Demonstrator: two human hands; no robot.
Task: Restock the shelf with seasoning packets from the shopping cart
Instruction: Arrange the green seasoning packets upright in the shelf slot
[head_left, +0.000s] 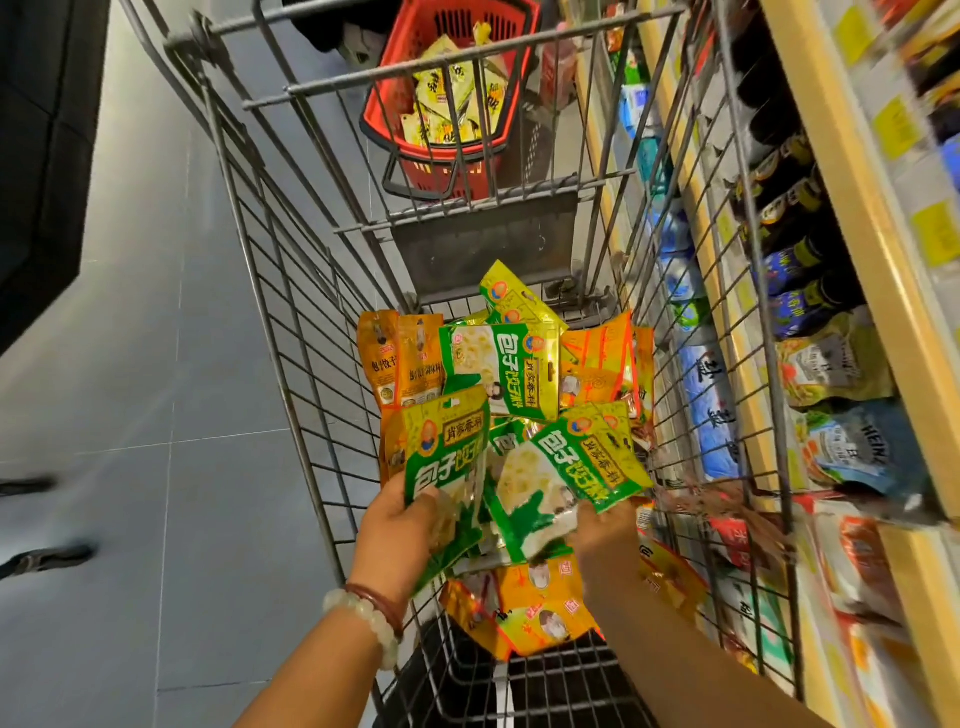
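Both hands reach down into the wire shopping cart (311, 395). My left hand (400, 525) grips a green seasoning packet (447, 452) by its lower end. My right hand (605, 535) pinches another green seasoning packet (566, 473) at its lower edge. Under them lies a heap of green packets (501, 364) and orange packets (402, 358); more orange packets (540, 608) lie at the near end of the cart. The shelf (878, 249) stands directly to the right of the cart.
The shelf holds dark sauce bottles (795, 208), blue bags (711, 410) and other pouches (852, 447). A red basket (457, 88) with yellow packets stands on the floor beyond the cart. Someone's feet (41, 558) are at the far left on the grey tiles.
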